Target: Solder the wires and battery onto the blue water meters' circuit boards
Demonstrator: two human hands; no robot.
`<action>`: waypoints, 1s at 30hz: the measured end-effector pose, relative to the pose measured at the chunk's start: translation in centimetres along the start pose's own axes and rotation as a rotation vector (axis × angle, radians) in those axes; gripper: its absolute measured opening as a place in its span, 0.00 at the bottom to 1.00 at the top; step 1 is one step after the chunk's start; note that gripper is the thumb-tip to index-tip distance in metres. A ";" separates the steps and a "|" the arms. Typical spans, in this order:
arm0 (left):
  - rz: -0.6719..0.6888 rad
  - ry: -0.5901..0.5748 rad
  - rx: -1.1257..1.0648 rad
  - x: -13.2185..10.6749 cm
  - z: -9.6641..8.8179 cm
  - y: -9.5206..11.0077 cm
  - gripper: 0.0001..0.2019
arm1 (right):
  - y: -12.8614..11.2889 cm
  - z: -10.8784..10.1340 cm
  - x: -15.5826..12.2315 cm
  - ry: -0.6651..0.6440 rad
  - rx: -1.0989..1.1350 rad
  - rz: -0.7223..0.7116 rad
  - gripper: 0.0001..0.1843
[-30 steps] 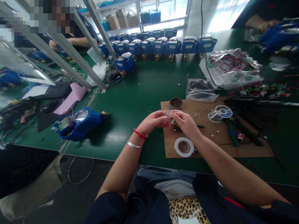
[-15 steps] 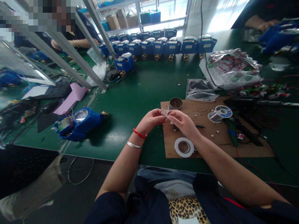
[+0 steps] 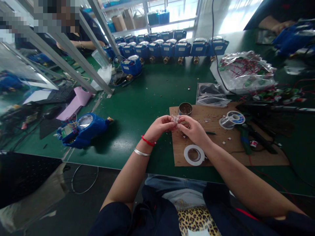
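Observation:
Between my fingertips is a small clear, crinkled piece that looks like plastic (image 3: 175, 118); its exact kind is too small to make out. My left hand (image 3: 161, 127) pinches it from the left, with a red cord and a silver bangle at the wrist. From the other side my right hand (image 3: 193, 130) pinches it too. Both hands are held over the left edge of a cardboard sheet (image 3: 178, 154). Just beyond the fingers stands a round tin (image 3: 185, 108) with brown grains inside. A roll of white tape (image 3: 194, 155) lies nearer my body.
A solder wire spool (image 3: 231, 120) and green-handled tool (image 3: 244, 139) lie on the cardboard's right. An opened blue meter (image 3: 85, 129) sits left. Rows of blue meters (image 3: 167, 48) line the back. A bag of wired boards (image 3: 246, 70) is back right. Two other people work across the table.
My hands stay together over the cardboard, with only a slight shift of the fingers around the clear piece. The person at the back left has moved an arm a little.

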State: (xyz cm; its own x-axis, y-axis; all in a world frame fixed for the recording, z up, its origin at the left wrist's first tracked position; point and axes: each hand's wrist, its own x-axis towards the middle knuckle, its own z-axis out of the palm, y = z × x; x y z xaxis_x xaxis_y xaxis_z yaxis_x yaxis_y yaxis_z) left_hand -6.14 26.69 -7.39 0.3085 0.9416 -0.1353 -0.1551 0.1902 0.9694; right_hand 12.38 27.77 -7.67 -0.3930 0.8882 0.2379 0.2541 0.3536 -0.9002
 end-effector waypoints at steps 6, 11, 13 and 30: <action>-0.019 -0.028 -0.010 0.0 0.2 -0.3 0.14 | 0.1 0.1 0.0 0.018 -0.060 -0.003 0.06; -0.032 -0.044 -0.034 -0.1 0.2 -0.2 0.15 | -0.2 0.0 0.0 0.030 -0.074 -0.018 0.05; -0.045 -0.044 -0.033 -0.2 0.2 -0.1 0.15 | -0.2 0.0 0.0 0.036 -0.053 0.018 0.06; 0.325 0.394 0.214 -0.4 -0.8 1.1 0.09 | -0.7 -0.4 -0.3 0.017 0.105 0.134 0.19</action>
State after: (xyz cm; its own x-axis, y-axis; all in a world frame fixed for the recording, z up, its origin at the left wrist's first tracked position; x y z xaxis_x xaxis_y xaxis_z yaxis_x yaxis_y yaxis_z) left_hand -7.16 26.75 -6.45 -0.1045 0.9830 0.1511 0.0231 -0.1495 0.9885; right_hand 12.67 27.41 -6.97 -0.3468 0.9304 0.1187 0.2091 0.2000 -0.9572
